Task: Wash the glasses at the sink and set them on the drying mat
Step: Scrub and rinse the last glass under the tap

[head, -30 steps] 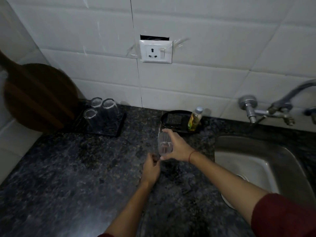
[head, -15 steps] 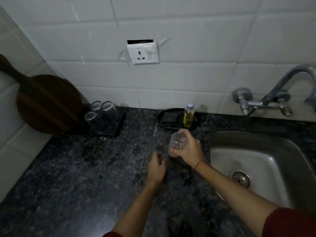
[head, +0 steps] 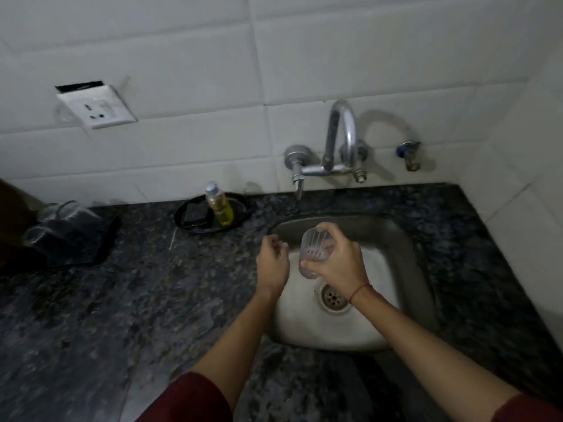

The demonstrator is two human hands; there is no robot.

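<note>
Bottle point(head: 220, 208) on tray point(head: 182, 223) | tap point(head: 340, 132) over sink point(head: 411, 254) | glasses point(head: 61, 217) blurred, seemingly on mat point(head: 102, 243)

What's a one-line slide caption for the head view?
Right hand holds a glass over the sink; left hand waits empty beside it.

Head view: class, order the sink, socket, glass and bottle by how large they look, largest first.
1. sink
2. socket
3. glass and bottle: these look alike, and the right hand hides part of the glass, so they are left unranked.
</note>
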